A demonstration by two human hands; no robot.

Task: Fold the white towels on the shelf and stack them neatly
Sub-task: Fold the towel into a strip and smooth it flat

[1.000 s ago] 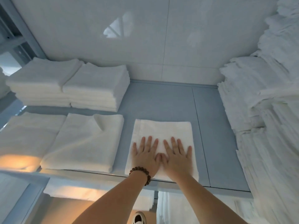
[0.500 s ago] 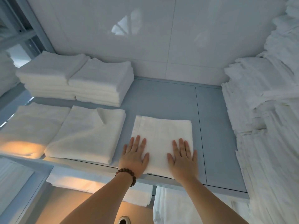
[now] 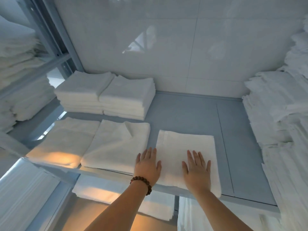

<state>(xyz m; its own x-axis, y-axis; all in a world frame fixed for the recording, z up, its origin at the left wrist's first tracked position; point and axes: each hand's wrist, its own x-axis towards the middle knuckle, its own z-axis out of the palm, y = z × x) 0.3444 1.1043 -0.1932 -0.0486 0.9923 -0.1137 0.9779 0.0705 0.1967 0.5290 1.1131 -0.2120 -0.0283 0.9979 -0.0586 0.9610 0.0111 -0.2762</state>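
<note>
Presently found the towel [image 3: 185,147] folded flat at the front of the shelf [image 3: 191,114], just right of a low stack [image 3: 116,144]. Noted the left hand [image 3: 147,165] laid across its left edge and the right hand [image 3: 196,169] flat on its right half, both splayed open, clasping nothing. Judged the cloth light, soft and limp, likely to sag and unfold if lifted by one corner. Advised taking hold under both side edges, keeping the folds together.
</note>
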